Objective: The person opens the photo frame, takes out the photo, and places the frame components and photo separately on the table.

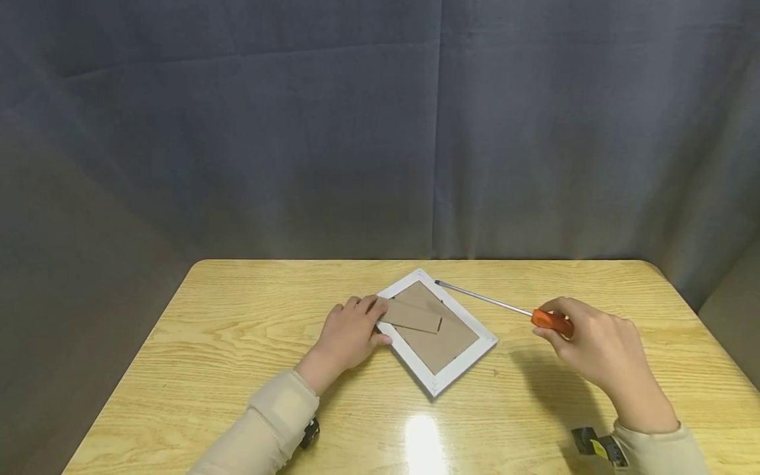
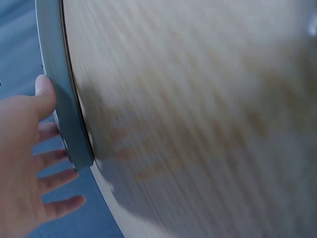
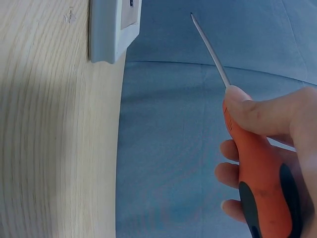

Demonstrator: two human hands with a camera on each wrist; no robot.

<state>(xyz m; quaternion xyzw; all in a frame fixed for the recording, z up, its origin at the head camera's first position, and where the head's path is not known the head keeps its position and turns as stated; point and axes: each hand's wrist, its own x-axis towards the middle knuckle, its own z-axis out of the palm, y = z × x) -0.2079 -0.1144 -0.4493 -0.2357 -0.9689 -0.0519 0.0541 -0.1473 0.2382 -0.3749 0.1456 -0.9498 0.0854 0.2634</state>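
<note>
A white picture frame (image 1: 456,374) lies back side up on the table, turned so a corner points toward me. Its brown backing board (image 1: 454,343) carries a flat stand leg (image 1: 415,318). My left hand (image 1: 350,333) grips the frame at its left corner, fingers over the top and thumb at the side edge. In the left wrist view, that thumb presses the frame's rim (image 2: 69,109). My right hand (image 1: 600,343) holds a screwdriver (image 1: 543,318) by its orange and black handle. The metal shaft points left, its tip close to the frame's upper right edge.
The wooden table (image 1: 237,316) has rounded far corners. Behind it hangs a dark grey curtain (image 1: 332,152), which continues along both sides. A bright light reflection shows on the tabletop in front of the frame.
</note>
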